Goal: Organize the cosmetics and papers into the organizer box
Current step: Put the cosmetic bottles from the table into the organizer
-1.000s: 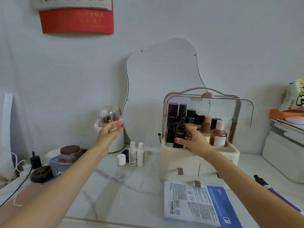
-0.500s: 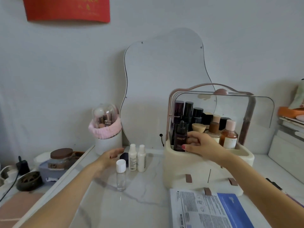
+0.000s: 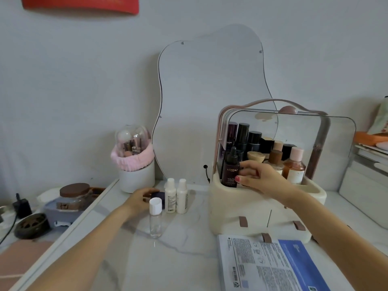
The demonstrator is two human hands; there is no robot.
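**Hands at the organizer and a small dark jar**

A marble-patterned table [image 3: 189, 259] fills the lower half of the frame. A wavy-edged mirror [image 3: 210, 101] leans against the wall at centre. Right of centre stands the cream organizer box [image 3: 231, 217], its clear lid raised, its upper compartment packed with upright bottles. At the lower right lies a blue and white printed paper packet [image 3: 273, 267], its far edge just in front of the box's drawers. Left of the mirror stands a white brush holder [image 3: 136, 175] with a pink band and clear dome.

The right hand [image 3: 258, 179] reaches into the box's left front corner, thumb and fingers curled around a dark dropper bottle [image 3: 231, 171] that stands upright inside. The left hand [image 3: 138, 201] rests on the table at centre left, fingers closed over a small dark jar [image 3: 157, 194]. Just right of that jar stand two small white bottles [image 3: 176, 196], touching each other. In front of them stands a clear bottle [image 3: 155, 219] with a white cap.
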